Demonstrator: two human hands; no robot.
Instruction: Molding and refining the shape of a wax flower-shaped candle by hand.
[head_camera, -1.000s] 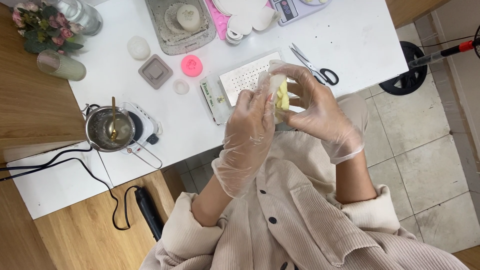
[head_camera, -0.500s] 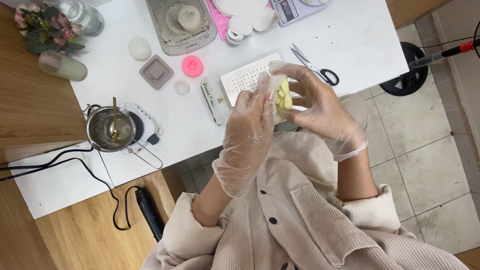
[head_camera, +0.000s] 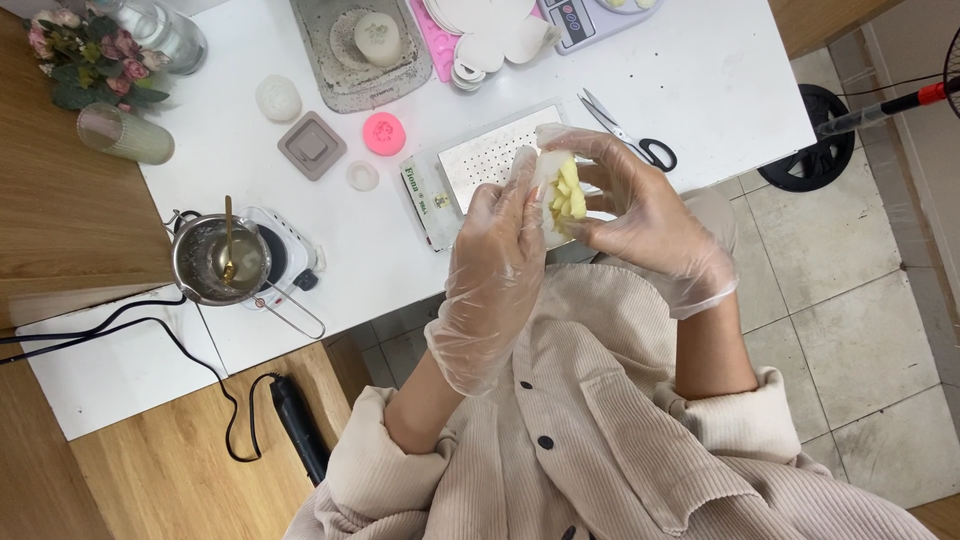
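Observation:
Both my hands wear clear plastic gloves and meet above the table's near edge. My right hand (head_camera: 640, 215) cups a small soft white mould holding a yellow piece (head_camera: 562, 195). My left hand (head_camera: 497, 262) presses its fingers against the mould's left side. Under my hands lies a white perforated board (head_camera: 478, 155) beside a narrow box (head_camera: 424, 195).
On the white table (head_camera: 700, 80) lie scissors (head_camera: 630, 135), a pink round mould (head_camera: 383, 133), a grey square mould (head_camera: 312, 145), small white pieces, a grey tray (head_camera: 345, 75) and a scale. A metal pot with a spoon (head_camera: 222, 258) sits on a small hot plate, cables trailing left. Flowers and a glass stand far left.
My hands have stayed in the same place holding the mould; only the fingers have shifted slightly around it.

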